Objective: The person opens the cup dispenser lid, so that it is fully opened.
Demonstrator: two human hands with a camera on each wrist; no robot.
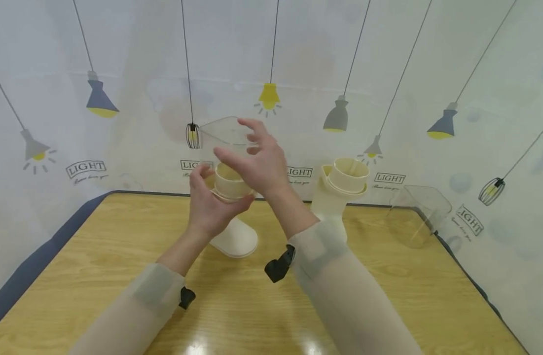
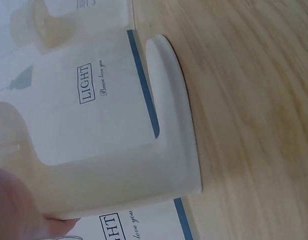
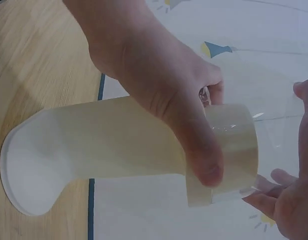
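Observation:
A cream plastic dispenser stand with a round collar at its top stands upright on the table. My left hand grips the stand just under this collar, its thumb across the front in the right wrist view. A clear plastic container, faint against the backdrop, sits at the collar and rises above it. My right hand is around the container's right side, with thumb and fingers curved and apart. In the right wrist view, its fingertips meet the clear wall near the collar. How deeply the container is seated cannot be made out.
A second cream stand with a similar collar stands to the right, partly behind my right forearm. Farther right, another clear container stands near the edge of the wooden table. A lamp-patterned backdrop hangs behind.

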